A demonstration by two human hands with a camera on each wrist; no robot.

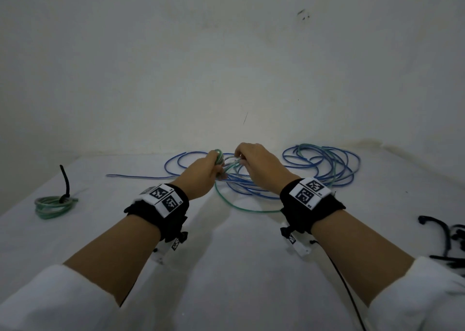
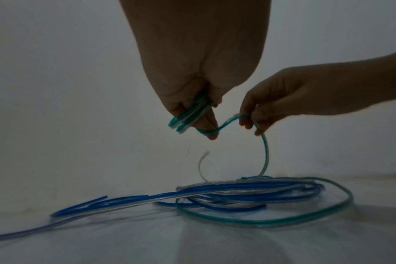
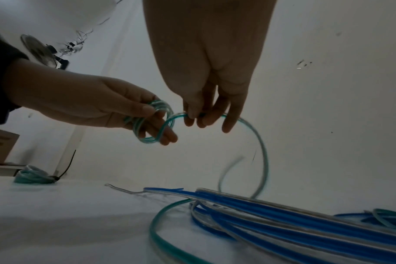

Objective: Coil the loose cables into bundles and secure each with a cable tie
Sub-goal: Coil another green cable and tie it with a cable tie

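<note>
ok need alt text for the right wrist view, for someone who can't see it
The left hand holds a small coil of green cable while the right hand pinches the next stretch of it, above loose blue cables on a white table. A finished green bundle with a black tie lies far left.

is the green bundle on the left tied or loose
Tied. The green bundle lies coiled on the table with a black cable tie cinched round it.

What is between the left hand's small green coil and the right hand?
A short stretch of the green cable spans the gap from the green coil in the left hand to the right hand, seen in the right wrist view.
</note>
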